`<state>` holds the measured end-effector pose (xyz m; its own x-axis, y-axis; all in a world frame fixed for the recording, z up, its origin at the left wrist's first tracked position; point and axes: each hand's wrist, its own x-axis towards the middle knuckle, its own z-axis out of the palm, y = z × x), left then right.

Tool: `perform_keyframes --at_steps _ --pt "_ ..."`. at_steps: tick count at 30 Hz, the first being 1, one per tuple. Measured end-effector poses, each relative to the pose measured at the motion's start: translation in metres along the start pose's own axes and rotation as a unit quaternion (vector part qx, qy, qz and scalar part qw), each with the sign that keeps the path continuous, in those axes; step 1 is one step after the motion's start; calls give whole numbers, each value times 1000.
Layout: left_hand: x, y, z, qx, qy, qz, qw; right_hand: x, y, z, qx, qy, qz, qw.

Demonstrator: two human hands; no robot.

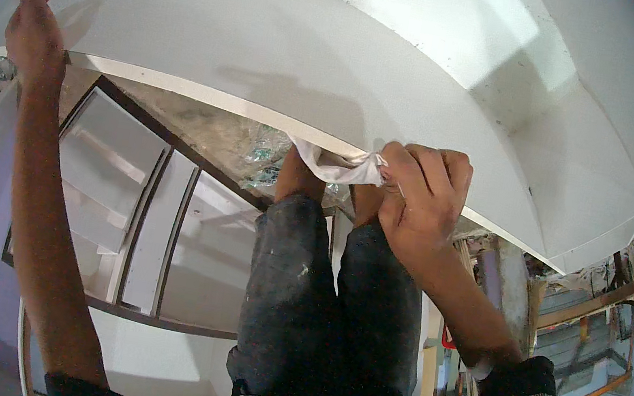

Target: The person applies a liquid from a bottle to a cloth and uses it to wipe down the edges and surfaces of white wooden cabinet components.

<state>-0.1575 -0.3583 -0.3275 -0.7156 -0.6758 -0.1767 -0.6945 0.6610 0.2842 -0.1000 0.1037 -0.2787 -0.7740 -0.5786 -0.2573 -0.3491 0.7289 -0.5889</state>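
A large white board (289, 54) spans the upper half of the head view, its near edge curving from far left to right. My left hand (33, 33) grips that edge at the far left, fingers over the top face. My right hand (424, 202) is closed on a crumpled white cloth (334, 166) and presses it against the board's near edge at the middle. My legs in dark, paint-flecked trousers (327, 298) show below the board.
White window frames with dark trim (147, 238) lie below on the left. A white wall (578, 98) rises behind the board at the upper right. Orange railings and scaffolding (602, 322) show at the lower right. Rubble and plastic wrap (254, 152) lie under the board.
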Motion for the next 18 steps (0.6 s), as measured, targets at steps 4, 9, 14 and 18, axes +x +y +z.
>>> perform_keyframes --at_steps 4,9,14,18 --pt "-2 8 6 35 24 22 999 16 -21 27 -1 38 6 999" --pt "2 -5 6 16 -3 56 998 24 -27 23 16 3 10 1000" --pt "3 -9 -1 10 -4 128 992 -7 -4 -11 21 -39 64 997" --pt "-2 0 1 -18 0 51 999 27 -37 20 106 24 51 993"
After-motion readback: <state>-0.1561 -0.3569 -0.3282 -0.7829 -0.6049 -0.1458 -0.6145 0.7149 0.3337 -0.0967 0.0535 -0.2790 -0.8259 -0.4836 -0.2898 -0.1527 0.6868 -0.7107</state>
